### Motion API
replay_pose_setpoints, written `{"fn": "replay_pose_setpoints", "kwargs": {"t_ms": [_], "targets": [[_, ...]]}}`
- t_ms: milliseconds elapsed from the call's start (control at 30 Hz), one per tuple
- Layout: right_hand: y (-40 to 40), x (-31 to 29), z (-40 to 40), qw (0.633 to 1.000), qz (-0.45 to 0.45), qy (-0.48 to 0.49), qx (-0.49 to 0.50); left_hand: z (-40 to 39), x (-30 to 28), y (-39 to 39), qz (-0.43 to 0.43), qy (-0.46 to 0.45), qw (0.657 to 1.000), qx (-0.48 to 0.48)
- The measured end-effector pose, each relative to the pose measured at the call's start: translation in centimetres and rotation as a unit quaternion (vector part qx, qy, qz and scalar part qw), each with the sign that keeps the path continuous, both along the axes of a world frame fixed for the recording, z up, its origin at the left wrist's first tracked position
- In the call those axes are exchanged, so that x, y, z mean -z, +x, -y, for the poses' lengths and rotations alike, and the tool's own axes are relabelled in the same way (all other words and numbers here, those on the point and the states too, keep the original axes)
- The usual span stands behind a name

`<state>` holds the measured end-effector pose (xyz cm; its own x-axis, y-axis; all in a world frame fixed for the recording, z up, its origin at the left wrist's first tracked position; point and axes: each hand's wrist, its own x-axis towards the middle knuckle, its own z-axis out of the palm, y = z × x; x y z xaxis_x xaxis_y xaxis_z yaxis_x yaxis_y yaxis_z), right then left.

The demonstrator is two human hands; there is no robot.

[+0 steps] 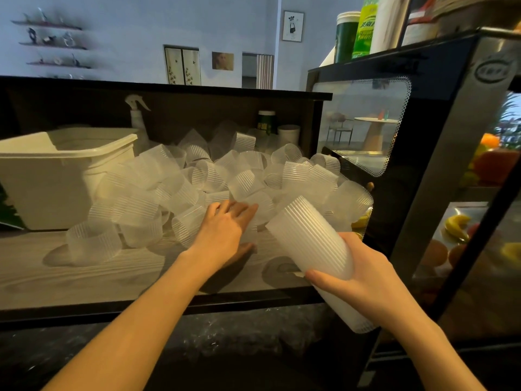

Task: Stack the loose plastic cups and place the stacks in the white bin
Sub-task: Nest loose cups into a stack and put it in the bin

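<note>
A heap of loose ribbed translucent plastic cups (214, 182) covers the wooden shelf (84, 275), most lying on their sides. My right hand (363, 277) grips a long stack of nested cups (313, 244), tilted with its closed end up and to the left. My left hand (225, 230) reaches into the front of the heap, fingers and thumb curled round one loose cup (251, 232). The white bin (56, 170) stands at the shelf's left, behind the heap's edge.
A black glass-fronted display case (423, 153) with fruit stands close on the right. A spray bottle (138, 117), a green can (265, 122) and a paper cup (288, 134) stand at the shelf's back. A dark counter edge (141, 309) runs below the shelf.
</note>
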<state>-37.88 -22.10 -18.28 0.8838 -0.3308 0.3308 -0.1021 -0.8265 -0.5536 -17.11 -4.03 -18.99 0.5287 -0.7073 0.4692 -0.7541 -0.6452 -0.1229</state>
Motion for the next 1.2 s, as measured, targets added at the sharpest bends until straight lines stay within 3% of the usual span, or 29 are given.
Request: {"fn": "replay_pose_setpoints", "kwargs": {"t_ms": [67,133,233,333,533,733,867,1100,1200], "targets": [[0.0,0.0,0.1,1.000,-0.001,0.007,0.000,0.1,0.0,-0.1,-0.001,-0.033,0.999,0.001],[0.0,0.0,0.1,1.000,-0.001,0.016,0.003,-0.1,-0.2,-0.4,-0.054,-0.122,0.991,0.012],[-0.1,0.0,0.2,1.000,-0.002,0.023,0.009,-0.7,-1.1,-1.2,-0.186,-0.318,0.929,0.035],[-0.2,0.1,0.2,1.000,-0.001,0.019,0.015,-1.0,-2.2,-2.4,-0.268,-0.410,0.871,0.033],[-0.9,0.1,0.5,1.000,0.012,-0.005,0.018,-0.2,-3.4,-4.8,-0.411,-0.471,0.767,0.147],[-2.3,0.0,0.8,1.000,0.019,0.014,0.013,1.8,-3.0,-6.7,-0.453,-0.468,0.726,0.219],[-2.9,0.5,1.1,1.000,0.020,0.022,0.008,3.3,-2.1,-7.4,-0.469,-0.447,0.723,0.239],[-4.2,1.1,2.0,0.996,0.045,0.060,0.037,5.1,0.2,-9.2,-0.476,-0.345,0.769,0.250],[-5.1,1.5,2.6,0.995,0.042,0.069,0.059,5.7,-0.1,-8.5,-0.452,-0.345,0.784,0.248]]}}
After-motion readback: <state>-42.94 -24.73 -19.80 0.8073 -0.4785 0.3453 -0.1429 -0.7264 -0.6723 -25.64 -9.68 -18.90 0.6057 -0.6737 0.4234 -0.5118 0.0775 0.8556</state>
